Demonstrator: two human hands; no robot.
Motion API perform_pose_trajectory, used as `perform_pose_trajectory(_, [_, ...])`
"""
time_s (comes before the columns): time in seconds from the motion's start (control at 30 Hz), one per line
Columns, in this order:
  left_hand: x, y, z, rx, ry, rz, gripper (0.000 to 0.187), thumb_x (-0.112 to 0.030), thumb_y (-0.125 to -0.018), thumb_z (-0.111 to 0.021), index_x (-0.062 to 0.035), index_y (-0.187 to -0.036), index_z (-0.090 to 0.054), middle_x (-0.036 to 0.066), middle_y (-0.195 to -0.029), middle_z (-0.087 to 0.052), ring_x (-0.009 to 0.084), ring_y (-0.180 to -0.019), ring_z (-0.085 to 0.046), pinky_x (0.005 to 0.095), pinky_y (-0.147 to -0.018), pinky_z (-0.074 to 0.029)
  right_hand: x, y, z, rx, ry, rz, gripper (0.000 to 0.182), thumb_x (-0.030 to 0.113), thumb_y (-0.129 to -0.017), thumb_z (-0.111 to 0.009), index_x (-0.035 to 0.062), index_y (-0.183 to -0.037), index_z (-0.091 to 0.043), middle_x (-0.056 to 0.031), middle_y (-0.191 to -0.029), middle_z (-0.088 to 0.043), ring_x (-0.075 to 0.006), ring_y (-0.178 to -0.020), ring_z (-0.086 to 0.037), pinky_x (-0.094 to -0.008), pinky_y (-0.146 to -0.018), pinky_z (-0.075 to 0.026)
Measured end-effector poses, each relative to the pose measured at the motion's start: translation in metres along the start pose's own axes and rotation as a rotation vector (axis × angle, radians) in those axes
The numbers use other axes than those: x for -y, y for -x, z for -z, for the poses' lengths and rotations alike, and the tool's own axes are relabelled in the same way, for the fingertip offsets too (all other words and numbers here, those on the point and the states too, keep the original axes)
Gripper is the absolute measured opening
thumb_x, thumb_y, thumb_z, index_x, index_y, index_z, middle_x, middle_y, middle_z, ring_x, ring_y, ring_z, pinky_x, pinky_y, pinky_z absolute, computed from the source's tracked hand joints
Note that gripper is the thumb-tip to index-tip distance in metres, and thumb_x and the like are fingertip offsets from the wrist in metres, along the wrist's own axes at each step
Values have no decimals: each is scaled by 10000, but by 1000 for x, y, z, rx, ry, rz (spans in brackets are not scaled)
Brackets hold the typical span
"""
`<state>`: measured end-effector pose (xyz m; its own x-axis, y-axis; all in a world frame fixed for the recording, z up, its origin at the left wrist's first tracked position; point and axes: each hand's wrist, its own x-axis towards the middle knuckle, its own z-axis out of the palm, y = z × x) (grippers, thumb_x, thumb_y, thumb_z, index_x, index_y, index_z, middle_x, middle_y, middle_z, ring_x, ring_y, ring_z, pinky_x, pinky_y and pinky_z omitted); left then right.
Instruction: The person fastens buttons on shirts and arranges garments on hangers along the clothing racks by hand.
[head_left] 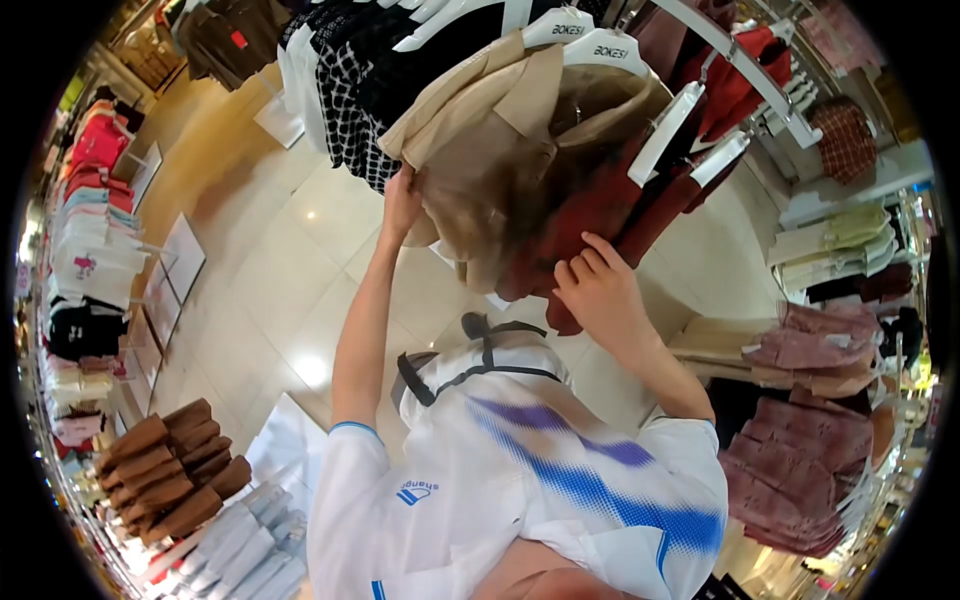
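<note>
A beige jacket (480, 130) hangs from a white hanger (558, 27) on the rack in front of me. At its left edge my left hand (402, 205) is closed on the cloth. My right hand (603, 293) rests against a dark red garment (570, 235), its fingers apart and partly bent; the thumb is hidden. Behind the beige jacket, a second tan garment (615, 105) hangs on another white hanger (607, 48). The lower part of the beige jacket is blurred.
Black-and-white patterned clothes (345, 110) hang to the left on the rack. A metal rail (750, 70) sticks out at upper right. Pink garments (790, 465) hang at right, brown ones (165, 470) at lower left. Pale tiled floor (270, 265) shows beneath.
</note>
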<state>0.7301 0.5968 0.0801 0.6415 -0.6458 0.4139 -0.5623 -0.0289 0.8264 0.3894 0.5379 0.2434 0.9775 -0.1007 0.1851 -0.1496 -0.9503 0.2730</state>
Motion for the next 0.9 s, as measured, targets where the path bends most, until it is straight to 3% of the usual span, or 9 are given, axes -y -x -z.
perform_pose_trajectory(0.1, [-3,-9,15,59,-71,-35,224,-173,-958,-584,18,-1075,-599,207,-810,-642,249,-669,-573,358,-654,-469,9,-1,1,10,25,-91,277,276,-713,-729,45,-819,-618,-51,-714,-587,-198,-830,-606,-359,-1101,-359])
perform_pose_trajectory(0.13, [-2,-11,18,52,-68,-92,217,-175,-965,-568,23,-1053,-586,248,-795,-620,355,-665,-589,392,-641,-468,12,-3,0,32,63,-129,266,277,-713,-728,55,-807,-616,-49,-717,-591,-196,-833,-608,-355,-1103,-356])
perform_pose_trajectory(0.23, [-2,-13,29,118,-120,-72,161,-134,-960,-547,14,-1021,-562,273,-802,-623,456,-770,-612,462,-621,-461,30,-6,6,57,116,-230,233,273,-718,-724,78,-772,-608,-40,-708,-594,-185,-833,-612,-346,-1117,-336])
perform_pose_trajectory(0.27, [12,-17,26,73,-119,-203,168,-161,-969,-538,7,-958,-537,292,-767,-606,463,-745,-609,495,-595,-446,34,-7,5,80,133,-260,214,261,-729,-713,79,-765,-607,-37,-697,-591,-181,-825,-612,-346,-1122,-328])
perform_pose_trajectory(0.5, [-7,-12,44,172,-473,-217,261,-290,-996,-475,-37,-947,-513,259,-660,-611,490,-655,-606,559,-566,-458,58,-11,-19,-6,187,-374,127,144,-779,-631,102,-679,-564,-31,-672,-584,-178,-793,-613,-353,-1164,-284])
perform_pose_trajectory(0.6, [-15,-12,49,268,-572,-222,314,-318,-991,-482,-6,-985,-514,294,-720,-619,499,-712,-610,559,-598,-466,67,-14,-21,-7,209,-418,123,144,-772,-636,100,-683,-565,-42,-691,-591,-188,-820,-612,-354,-1145,-314])
perform_pose_trajectory(0.8, [-10,-8,49,330,-287,-169,289,-282,-960,-549,5,-949,-517,271,-719,-634,485,-695,-619,514,-608,-489,74,-24,-47,-160,40,-488,208,238,-756,-704,78,-861,-620,-70,-828,-611,-238,-910,-599,-364,-1022,-419])
perform_pose_trajectory(0.87, [-14,-3,58,439,-116,-80,260,-201,-915,-618,27,-1027,-563,242,-767,-650,376,-699,-663,430,-636,-495,74,-40,-60,-170,-276,-502,258,246,-781,-704,56,-936,-622,-109,-891,-624,-278,-945,-601,-382,-959,-457])
perform_pose_trajectory(0.9, [-17,2,62,427,-128,-78,260,-201,-915,-618,27,-1027,-563,242,-767,-650,376,-699,-663,430,-636,-495,77,-49,-75,-149,-460,-545,292,247,-800,-699,39,-988,-617,-135,-938,-636,-307,-975,-602,-395,-940,-466])
